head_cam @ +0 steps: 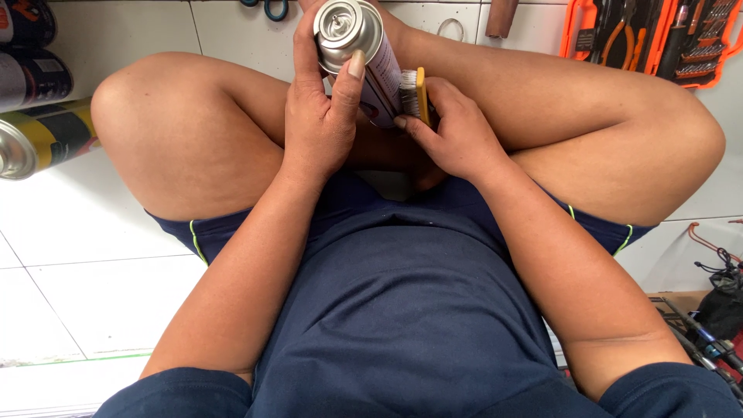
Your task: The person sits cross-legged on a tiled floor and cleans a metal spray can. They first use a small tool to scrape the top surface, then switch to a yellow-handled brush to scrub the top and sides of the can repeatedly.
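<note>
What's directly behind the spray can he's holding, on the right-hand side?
A yellow-backed brush, bristles against the spray can, held by the right hand. The left hand wraps the can. The can and fingers cover the brush's lower part and the can's base.

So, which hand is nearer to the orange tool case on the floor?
Right. The right hand with the brush lies nearer the orange tool case; the left hand grips the can, farther away.
</note>
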